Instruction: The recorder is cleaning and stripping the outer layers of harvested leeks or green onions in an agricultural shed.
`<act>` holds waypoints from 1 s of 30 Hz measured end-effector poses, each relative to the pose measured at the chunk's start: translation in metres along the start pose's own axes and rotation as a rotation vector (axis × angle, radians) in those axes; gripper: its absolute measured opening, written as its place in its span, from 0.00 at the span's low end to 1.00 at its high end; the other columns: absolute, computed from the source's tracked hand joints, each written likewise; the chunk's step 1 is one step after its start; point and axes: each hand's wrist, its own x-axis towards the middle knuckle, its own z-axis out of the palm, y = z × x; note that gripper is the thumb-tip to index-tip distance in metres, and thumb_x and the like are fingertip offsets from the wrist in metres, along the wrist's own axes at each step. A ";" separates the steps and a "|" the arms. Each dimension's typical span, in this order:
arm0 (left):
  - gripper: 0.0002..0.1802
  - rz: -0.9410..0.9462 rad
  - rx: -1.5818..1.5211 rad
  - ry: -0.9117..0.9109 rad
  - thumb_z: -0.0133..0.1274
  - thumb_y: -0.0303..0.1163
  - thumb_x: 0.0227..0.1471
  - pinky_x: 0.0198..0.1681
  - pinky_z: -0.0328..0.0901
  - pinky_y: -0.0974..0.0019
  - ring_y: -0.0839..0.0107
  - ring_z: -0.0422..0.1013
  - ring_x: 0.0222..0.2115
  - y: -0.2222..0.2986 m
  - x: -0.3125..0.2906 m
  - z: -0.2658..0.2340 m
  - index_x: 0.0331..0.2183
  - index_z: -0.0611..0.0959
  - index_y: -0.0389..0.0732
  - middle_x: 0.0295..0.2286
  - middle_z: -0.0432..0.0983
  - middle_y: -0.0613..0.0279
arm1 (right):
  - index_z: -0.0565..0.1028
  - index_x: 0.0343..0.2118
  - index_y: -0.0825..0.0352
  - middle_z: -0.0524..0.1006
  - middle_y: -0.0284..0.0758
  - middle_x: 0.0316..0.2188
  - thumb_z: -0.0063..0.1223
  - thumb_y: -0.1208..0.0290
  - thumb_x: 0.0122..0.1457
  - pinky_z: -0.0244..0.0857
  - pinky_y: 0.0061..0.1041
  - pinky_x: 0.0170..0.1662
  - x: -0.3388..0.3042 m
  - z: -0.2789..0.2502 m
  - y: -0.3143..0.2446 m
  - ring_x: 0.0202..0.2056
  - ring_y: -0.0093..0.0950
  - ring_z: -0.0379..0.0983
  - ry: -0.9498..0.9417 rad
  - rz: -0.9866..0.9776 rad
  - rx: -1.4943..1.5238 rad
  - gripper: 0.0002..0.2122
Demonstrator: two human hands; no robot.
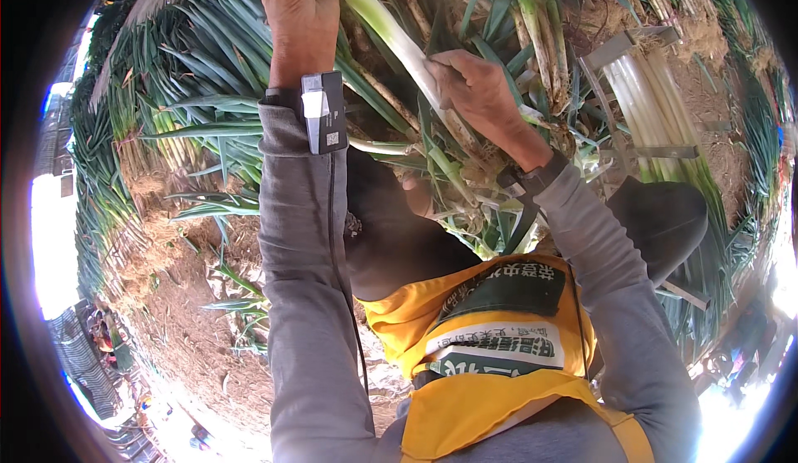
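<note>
A long scallion [397, 41], green at its upper end and white lower down, slants between my two hands. My left hand [301, 18] is closed at the top edge of the view, beside its green end; the fingertips are cut off by the frame. Lower on the white stalk, my right hand [482, 97] is closed with thumb and fingers pinching it. Loose scallion leaves and stalks lie beneath both hands. A small dark device [324, 114] is strapped at my left wrist.
Bundles of scallions [150, 139] with roots are piled at the left. On the right, peeled white scallions [652, 101] rest in a metal frame [628, 47]. More scallions stand at the far right. Dry trampled ground [195, 322] spreads at the lower left. I wear a yellow apron [474, 413].
</note>
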 end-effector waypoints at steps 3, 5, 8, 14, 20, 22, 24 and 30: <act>0.09 0.000 0.027 0.011 0.53 0.32 0.65 0.41 0.69 0.63 0.72 0.69 0.35 0.004 -0.004 0.004 0.44 0.74 0.40 0.35 0.68 0.63 | 0.78 0.40 0.70 0.79 0.36 0.28 0.54 0.68 0.64 0.70 0.25 0.30 0.004 0.005 0.000 0.25 0.23 0.76 0.082 -0.079 -0.220 0.10; 0.11 -0.041 0.007 0.030 0.53 0.35 0.65 0.44 0.70 0.62 0.70 0.70 0.37 0.008 -0.007 0.005 0.44 0.74 0.40 0.36 0.69 0.62 | 0.78 0.37 0.73 0.78 0.36 0.25 0.53 0.70 0.63 0.70 0.25 0.28 0.005 0.002 -0.006 0.22 0.23 0.76 0.070 0.184 0.038 0.10; 0.13 -0.097 -0.069 0.087 0.54 0.37 0.65 0.46 0.70 0.60 0.69 0.71 0.37 0.005 -0.012 0.009 0.44 0.74 0.39 0.38 0.70 0.60 | 0.77 0.36 0.76 0.78 0.36 0.24 0.55 0.68 0.62 0.69 0.26 0.25 0.012 -0.006 -0.017 0.20 0.23 0.75 0.005 0.343 0.081 0.12; 0.20 -0.101 -0.205 -0.243 0.45 0.45 0.69 0.43 0.70 0.61 0.66 0.72 0.35 0.002 0.005 -0.016 0.44 0.73 0.35 0.34 0.73 0.54 | 0.77 0.35 0.75 0.77 0.39 0.23 0.54 0.66 0.62 0.69 0.29 0.28 0.008 -0.007 -0.018 0.21 0.28 0.76 -0.096 0.368 0.022 0.13; 0.19 -0.214 -0.272 -0.055 0.43 0.44 0.70 0.38 0.69 0.60 0.64 0.70 0.31 0.002 0.000 -0.009 0.44 0.72 0.35 0.32 0.72 0.57 | 0.78 0.34 0.67 0.80 0.48 0.31 0.54 0.68 0.56 0.69 0.41 0.38 0.005 -0.018 0.008 0.36 0.48 0.78 0.180 -0.011 -0.555 0.09; 0.18 -0.119 -0.228 0.001 0.41 0.44 0.70 0.36 0.69 0.61 0.66 0.69 0.30 0.005 0.000 -0.007 0.43 0.72 0.36 0.31 0.70 0.58 | 0.76 0.36 0.71 0.79 0.47 0.27 0.55 0.68 0.58 0.70 0.36 0.34 0.006 -0.043 0.026 0.28 0.41 0.78 0.084 0.170 -0.578 0.10; 0.16 -0.046 -0.256 -0.021 0.40 0.43 0.70 0.34 0.69 0.62 0.69 0.68 0.28 0.014 0.007 -0.017 0.42 0.71 0.38 0.30 0.70 0.58 | 0.76 0.35 0.70 0.79 0.48 0.27 0.55 0.66 0.58 0.69 0.37 0.34 -0.003 -0.057 0.041 0.29 0.43 0.77 -0.086 0.425 -0.347 0.11; 0.16 -0.072 -0.310 -0.025 0.43 0.43 0.70 0.33 0.68 0.63 0.69 0.68 0.28 0.013 0.016 -0.038 0.43 0.71 0.38 0.30 0.70 0.58 | 0.77 0.39 0.66 0.79 0.44 0.29 0.55 0.64 0.58 0.69 0.42 0.37 -0.050 -0.095 0.067 0.33 0.46 0.77 -0.157 0.231 -1.096 0.12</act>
